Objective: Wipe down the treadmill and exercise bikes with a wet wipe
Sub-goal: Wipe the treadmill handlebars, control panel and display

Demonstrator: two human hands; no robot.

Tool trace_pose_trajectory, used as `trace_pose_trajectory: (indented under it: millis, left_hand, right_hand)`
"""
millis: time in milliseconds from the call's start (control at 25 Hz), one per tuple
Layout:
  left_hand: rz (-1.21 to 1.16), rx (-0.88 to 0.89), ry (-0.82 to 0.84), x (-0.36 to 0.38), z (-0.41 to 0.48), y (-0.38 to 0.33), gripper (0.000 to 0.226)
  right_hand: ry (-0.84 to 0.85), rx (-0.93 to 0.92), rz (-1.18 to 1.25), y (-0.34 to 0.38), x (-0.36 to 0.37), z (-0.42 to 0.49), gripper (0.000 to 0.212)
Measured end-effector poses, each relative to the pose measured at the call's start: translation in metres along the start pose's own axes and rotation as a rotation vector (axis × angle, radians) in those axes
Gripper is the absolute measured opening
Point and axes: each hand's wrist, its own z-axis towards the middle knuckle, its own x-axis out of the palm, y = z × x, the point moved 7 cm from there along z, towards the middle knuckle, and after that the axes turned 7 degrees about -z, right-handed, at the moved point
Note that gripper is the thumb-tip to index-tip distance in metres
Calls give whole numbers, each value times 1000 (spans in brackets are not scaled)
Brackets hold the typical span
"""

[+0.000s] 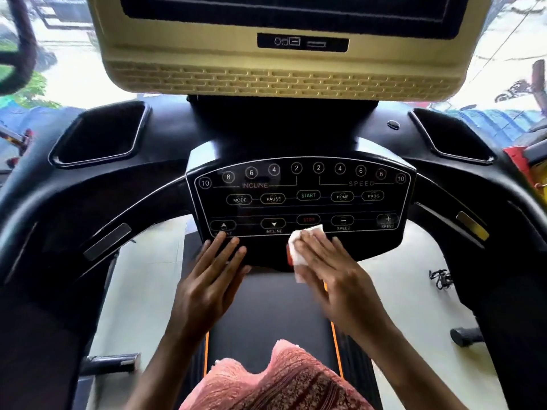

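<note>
Two hands are out in front of us at the treadmill's panel (302, 208). Our right hand (334, 273) lies flat with straight fingers and presses the wipe (297, 250) on the panel's near edge. The white wipe is long from front to back. Its far end points at the red STOP button (308, 219) and touches just under it. Our left hand (207, 279) is flat too, holding nothing, fingertips on the panel's edge. We can read INCLINE, SPEED, MODE, PAUSE, START, HOME and PROG. Numbers run 10, 8, 6, 4, 2 on each side.
</note>
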Motion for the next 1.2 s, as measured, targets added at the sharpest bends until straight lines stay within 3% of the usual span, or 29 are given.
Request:
trace_pose_trajectory:
  millis: [80,160,280,360,480,560,720,840,960,1040,1200]
  left_hand:
    - [-21,-32,-14,-1,-1,2,25]
    - [-37,-80,-37,-5,-3,6,25]
    - [16,-154,-62,-12,-3,18,32]
    - [27,-187,-43,-13,0,27,39]
    - [0,-231,11,-12,2,35,44]
    - [-15,-247,11,-12,0,36,45]
    - [-24,-253,9,-13,0,42,49]
    - [-10,-297,-11,-18,6,57,52]
    - [59,-311,-12,-24,11,70,54]
    - [98,-302,-8,-28,14,74,55]
    - [101,-305,-24,-34,19,85,56]
  right_hand:
    - [-70,103,-25,-15,-11,-12,44]
    - [-69,90,-22,-1,-3,-3,43]
    - [24,-122,48,46,21,30,43]
    - [57,-222,-41,52,24,48,44]
    - [-46,26,-86,13,8,49,43]
    - [-76,82,-33,9,3,36,44]
    - [68,-140,86,70,31,50,43]
    - [15,-272,-66,81,29,95,47]
    - [-97,-26,-57,44,12,100,46]
    - [-92,21,7,41,15,78,45]
    - [-3,-187,53,91,38,79,45]
